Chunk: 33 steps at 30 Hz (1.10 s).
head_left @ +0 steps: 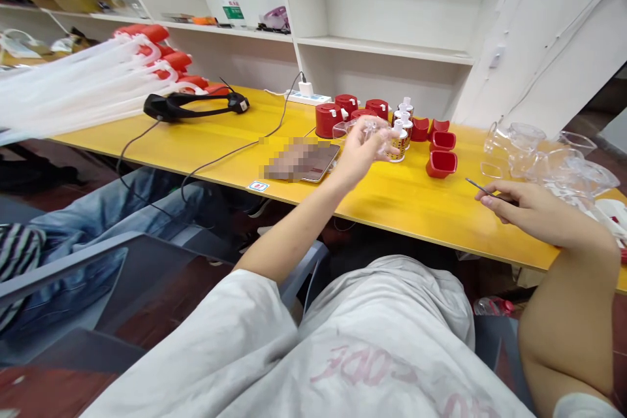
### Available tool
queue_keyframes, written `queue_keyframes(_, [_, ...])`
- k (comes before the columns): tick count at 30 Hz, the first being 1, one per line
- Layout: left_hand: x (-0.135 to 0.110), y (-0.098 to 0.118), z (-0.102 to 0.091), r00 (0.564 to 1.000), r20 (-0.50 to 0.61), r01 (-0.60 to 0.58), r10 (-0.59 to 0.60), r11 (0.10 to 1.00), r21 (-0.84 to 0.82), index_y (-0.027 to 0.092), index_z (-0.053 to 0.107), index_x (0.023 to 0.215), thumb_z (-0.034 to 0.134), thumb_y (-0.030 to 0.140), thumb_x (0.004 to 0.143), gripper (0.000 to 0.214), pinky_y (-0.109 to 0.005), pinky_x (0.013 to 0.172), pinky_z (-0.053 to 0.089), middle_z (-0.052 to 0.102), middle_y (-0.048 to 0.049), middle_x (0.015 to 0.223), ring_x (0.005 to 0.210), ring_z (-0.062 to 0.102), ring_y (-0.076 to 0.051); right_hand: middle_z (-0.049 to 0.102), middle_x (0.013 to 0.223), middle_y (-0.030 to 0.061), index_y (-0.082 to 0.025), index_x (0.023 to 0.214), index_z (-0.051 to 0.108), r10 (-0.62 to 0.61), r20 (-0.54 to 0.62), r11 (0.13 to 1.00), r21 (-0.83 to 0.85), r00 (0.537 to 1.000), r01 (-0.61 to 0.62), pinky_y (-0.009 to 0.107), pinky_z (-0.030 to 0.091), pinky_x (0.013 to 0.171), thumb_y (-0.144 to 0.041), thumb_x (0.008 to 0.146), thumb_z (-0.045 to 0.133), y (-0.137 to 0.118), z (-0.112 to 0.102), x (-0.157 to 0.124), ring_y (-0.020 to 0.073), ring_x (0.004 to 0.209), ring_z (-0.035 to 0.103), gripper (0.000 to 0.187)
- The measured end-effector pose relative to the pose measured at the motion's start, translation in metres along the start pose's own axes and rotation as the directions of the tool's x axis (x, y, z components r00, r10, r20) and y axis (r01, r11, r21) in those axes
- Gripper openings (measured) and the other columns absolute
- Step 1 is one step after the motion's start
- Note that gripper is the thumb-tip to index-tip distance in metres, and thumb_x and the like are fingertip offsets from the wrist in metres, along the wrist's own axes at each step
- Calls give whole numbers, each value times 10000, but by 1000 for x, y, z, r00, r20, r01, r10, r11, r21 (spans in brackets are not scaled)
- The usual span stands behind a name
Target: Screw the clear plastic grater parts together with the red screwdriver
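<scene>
Two hands were busy, well apart from each other. The left hand (360,147) was raised above the yellow table (401,202), fingers closed round a clear plastic piece (373,127), just in front of the small bottles (401,137) and the red cups (327,121). The right hand (526,209) rested near the table's front edge, pinching a thin metal tool (482,189) whose tip pointed leftward.

The main risk, as I judged it, was a knock. The left hand hung so close to the bottles that a careless sweep could topple them, and the smooth clear piece could slip from a loose grip.

The piece's shape was hard to make out against the fingers. Whether the tool was a pick or tweezers could not be told. A blurred patch hid the flat device (304,160) beside the left wrist, and the clear containers (548,157) at the right ran out of view.
</scene>
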<state>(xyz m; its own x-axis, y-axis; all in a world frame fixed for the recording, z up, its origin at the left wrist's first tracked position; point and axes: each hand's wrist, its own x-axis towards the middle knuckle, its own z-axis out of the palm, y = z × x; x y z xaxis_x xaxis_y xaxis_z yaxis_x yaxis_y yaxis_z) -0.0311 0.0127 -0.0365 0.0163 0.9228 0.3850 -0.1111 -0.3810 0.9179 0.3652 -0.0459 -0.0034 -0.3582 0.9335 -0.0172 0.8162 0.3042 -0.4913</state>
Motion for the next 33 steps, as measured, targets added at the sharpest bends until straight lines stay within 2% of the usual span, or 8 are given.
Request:
queue_keyframes(5, [20,15,-38,979,-51,-157,200,885,439,242,701,1152,693,240,1176,26,-350,1043,722,855,-78,1244,1148,860,-240,909,1144,137,-288,1297,863,24,-2,1000,-9,1000,-24,574,614,958,-1074,1075,589,-1,-3,-3,374,963,820,861])
queue_keyframes(8, [20,11,-39,993,-75,-50,96,879,474,232,704,1230,621,208,1188,96,-345,945,730,853,-95,1295,1121,863,-247,884,1060,131,-284,1232,863,-3,-20,1000,18,1000,4,550,609,912,-1098,1055,595,-7,-1,-2,356,915,798,874])
queue_keyframes(11, [14,3,-27,1000,1,17,-20,888,460,240,608,1428,588,222,1205,225,-327,822,722,830,-133,1428,984,878,-214,838,944,103,-288,1191,865,-65,-30,996,57,997,67,502,577,832,-1072,1076,617,-12,4,4,312,822,744,830])
queue_keyframes(13, [9,-4,-20,997,60,6,-44,848,530,254,574,1469,620,235,1197,276,-330,807,722,830,-120,1391,914,879,-202,821,912,86,-295,1208,867,-86,6,994,72,996,86,481,555,800,-1043,1093,638,-12,8,10,300,810,729,791])
queue_keyframes(17, [7,-17,-24,982,117,30,-147,739,673,247,678,1248,731,197,1126,141,-380,839,712,854,-51,1085,777,855,-225,836,941,81,-290,1219,859,-66,87,996,59,994,61,467,546,776,-1034,1081,666,-4,14,21,293,825,725,782])
queue_keyframes(20, [12,-24,-36,980,90,41,-178,621,783,243,712,1098,759,139,1076,116,-450,1014,713,862,-62,996,906,877,-291,835,937,84,-278,1225,865,-62,84,998,37,995,59,472,557,780,-1034,1071,665,-1,15,23,291,814,722,798])
queue_keyframes(24, [20,-27,-48,984,22,63,-175,465,883,241,790,1122,821,165,1040,116,-516,1164,675,912,-145,1204,1247,873,-408,819,899,89,-277,1193,872,-54,63,998,46,997,51,472,554,741,-1054,1042,677,-3,13,21,293,782,713,815])
queue_keyframes(33, [8,-8,-44,988,-63,93,-141,215,972,276,877,1461,759,174,1097,396,-632,1232,642,818,-203,1600,1481,796,-515,806,858,77,-297,1178,885,-50,70,997,54,996,46,457,540,694,-1072,1025,700,-1,10,22,269,717,680,811])
